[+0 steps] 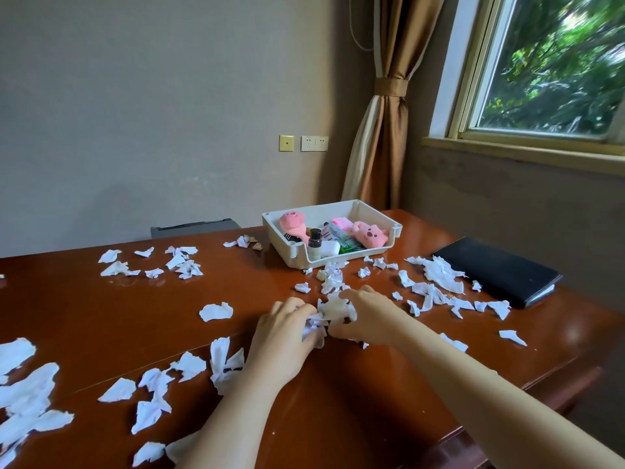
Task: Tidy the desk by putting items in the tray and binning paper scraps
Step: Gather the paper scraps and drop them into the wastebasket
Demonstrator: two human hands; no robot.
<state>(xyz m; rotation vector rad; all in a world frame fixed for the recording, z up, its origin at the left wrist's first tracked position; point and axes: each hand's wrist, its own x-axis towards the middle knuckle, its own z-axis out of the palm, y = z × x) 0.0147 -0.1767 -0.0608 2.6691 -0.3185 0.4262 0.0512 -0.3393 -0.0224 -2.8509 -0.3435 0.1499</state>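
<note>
Scraps [30, 394] lay loose on the desk [338, 418], left of the grip. Left hand [284, 330] curled fingers round a paper wad [334, 309]; right hand [367, 316] clamped the same wad from the other side. Tray [294, 247] sat beyond the hands, holding pink toys [368, 233] and a bottle [314, 243]. Black notebook [497, 269] lay further right.

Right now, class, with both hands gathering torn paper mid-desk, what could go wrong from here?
The crumpled bunch between left hand and right hand looks loose; bits may drop when lifted. The left forearm lies among loose scraps and could sweep them off the desk.
</note>
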